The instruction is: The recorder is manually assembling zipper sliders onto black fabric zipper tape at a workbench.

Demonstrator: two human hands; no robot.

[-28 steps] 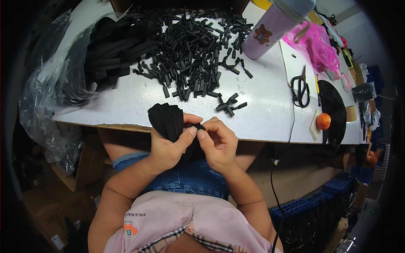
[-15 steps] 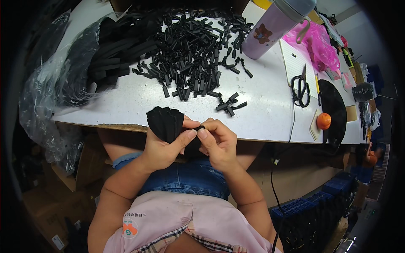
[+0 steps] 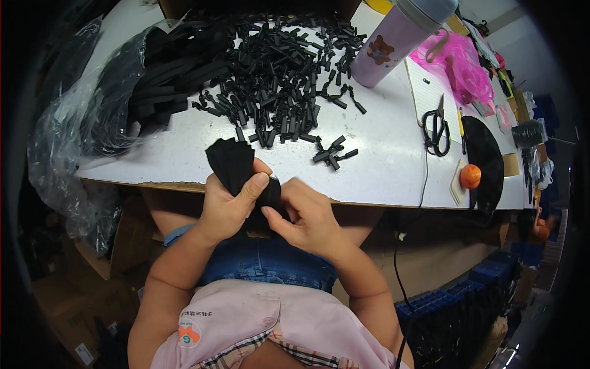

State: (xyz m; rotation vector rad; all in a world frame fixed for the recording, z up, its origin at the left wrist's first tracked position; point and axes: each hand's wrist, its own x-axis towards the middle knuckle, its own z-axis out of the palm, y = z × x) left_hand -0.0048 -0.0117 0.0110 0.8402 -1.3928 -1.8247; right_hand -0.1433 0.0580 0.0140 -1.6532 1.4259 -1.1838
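My left hand [image 3: 224,212] is closed around a bundle of black fabric strips [image 3: 230,161], whose upper ends fan out over the table's front edge. The strips' other end [image 3: 270,194] bends out between my two hands. There my right hand [image 3: 310,218] curls in, its thumb against the black fabric; its fingers are slightly blurred. Beyond my hands, a small group of black zipper-pull-like pieces with cords [image 3: 335,152] lies on the white table [image 3: 184,150]. A large heap of the same pieces [image 3: 276,80] spreads farther back.
Left of the heap lie black strips [image 3: 157,92] in a clear plastic bag [image 3: 64,147]. To the right are a lilac bottle [image 3: 390,49], a notepad [image 3: 424,92], black scissors [image 3: 436,132], an orange fruit [image 3: 471,176] and a pink plastic bag [image 3: 458,67]. A cable hangs off the front edge.
Both hands have shifted slightly left. The bundle tilts farther left, and more black fabric shows between the hands. My right hand has turned and lowered its thumb along the fabric.
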